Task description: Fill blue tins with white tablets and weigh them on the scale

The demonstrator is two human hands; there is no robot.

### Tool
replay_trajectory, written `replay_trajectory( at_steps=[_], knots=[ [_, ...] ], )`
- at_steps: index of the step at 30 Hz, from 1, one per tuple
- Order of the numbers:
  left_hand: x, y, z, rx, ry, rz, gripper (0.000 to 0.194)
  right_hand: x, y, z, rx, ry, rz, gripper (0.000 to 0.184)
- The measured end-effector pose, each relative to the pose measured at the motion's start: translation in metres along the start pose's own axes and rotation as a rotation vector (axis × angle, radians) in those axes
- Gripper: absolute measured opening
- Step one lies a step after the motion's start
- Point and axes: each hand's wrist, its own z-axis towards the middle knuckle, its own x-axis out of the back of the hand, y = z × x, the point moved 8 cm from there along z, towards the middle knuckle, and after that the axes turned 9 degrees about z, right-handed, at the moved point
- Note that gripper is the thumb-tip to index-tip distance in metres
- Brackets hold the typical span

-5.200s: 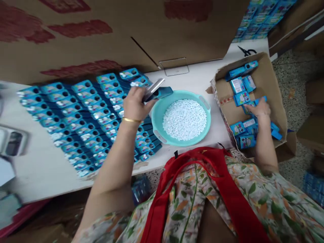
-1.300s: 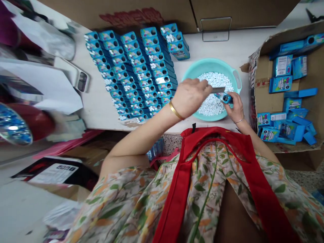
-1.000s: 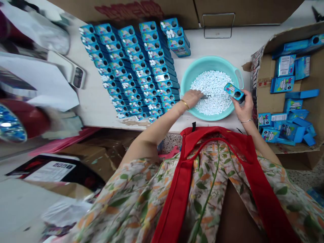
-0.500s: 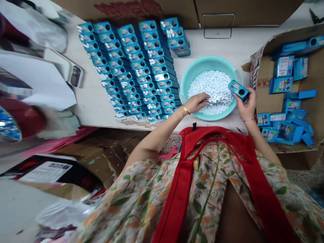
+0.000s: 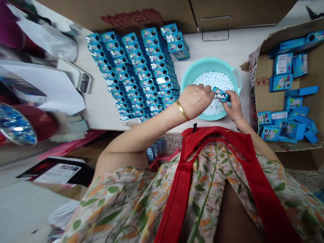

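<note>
We see our right hand (image 5: 234,105) gripping a small blue rectangular box with printed sides (image 5: 219,94), tilted above the round turquoise plastic basin (image 5: 211,63); some white pellets show at its top. Our left hand (image 5: 198,99), with a gold-coloured bangle (image 5: 182,110) at the wrist, has its fingers curled in close beside that box; the back of the hand hides what they hold, so we cannot tell. Beneath both hands, the basin contains a heap of small white pellets (image 5: 214,79). To the left, rows of matching blue boxes (image 5: 140,69) stand on the white tabletop (image 5: 240,44), many with pellets on top. To the right, an open brown cardboard carton (image 5: 263,70) holds loose blue boxes (image 5: 280,82).
</note>
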Motion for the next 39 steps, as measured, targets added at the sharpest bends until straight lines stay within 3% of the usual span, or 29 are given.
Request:
replay_trajectory(
  at_steps=[3, 5, 7, 9, 11, 13, 15, 20, 22, 25, 31, 35, 39],
  knots=[
    [0.005, 0.002, -0.003, 0.013, 0.004, -0.008, 0.038, 0.002, 0.002, 0.0, -0.026, 0.016, -0.001, 0.037],
    [-0.008, -0.017, -0.003, 0.076, 0.047, -0.033, 0.034, 0.005, 0.004, 0.0, -0.051, 0.026, -0.005, 0.038],
    [-0.037, -0.049, 0.001, 0.188, 0.116, -0.066, 0.029, 0.012, 0.006, 0.0, -0.082, 0.043, -0.012, 0.04],
    [-0.081, -0.081, 0.01, 0.3, 0.156, -0.105, 0.029, 0.021, 0.006, 0.0, -0.125, 0.068, -0.027, 0.044],
    [-0.135, -0.098, 0.025, 0.369, 0.068, -0.133, 0.029, 0.032, 0.007, 0.001, -0.171, 0.1, -0.045, 0.049],
    [-0.18, -0.093, 0.042, 0.371, -0.03, -0.153, 0.033, 0.043, 0.007, 0.002, -0.2, 0.131, -0.055, 0.052],
    [-0.206, -0.072, 0.055, 0.329, -0.066, -0.194, 0.036, 0.05, 0.008, 0.002, -0.208, 0.154, -0.05, 0.054],
    [-0.225, -0.007, 0.062, 0.185, -0.083, -0.429, 0.038, 0.061, 0.019, -0.001, -0.197, 0.236, 0.002, 0.057],
    [-0.224, 0.001, 0.055, 0.168, -0.08, -0.53, 0.039, 0.063, 0.024, -0.003, -0.2, 0.259, 0.016, 0.058],
    [-0.209, -0.008, 0.036, 0.152, -0.014, -0.639, 0.036, 0.064, 0.026, -0.005, -0.203, 0.257, 0.029, 0.058],
    [-0.124, -0.041, -0.012, 0.039, 0.198, -0.614, 0.04, 0.053, 0.016, -0.002, -0.17, 0.167, -0.035, 0.051],
    [-0.071, -0.04, -0.017, 0.003, 0.122, -0.428, 0.036, 0.029, 0.009, 0.001, -0.1, 0.061, -0.044, 0.042],
    [-0.04, -0.025, -0.007, 0.044, -0.011, -0.206, 0.03, 0.008, 0.004, 0.0, -0.026, 0.008, 0.0, 0.038]
  ],
)
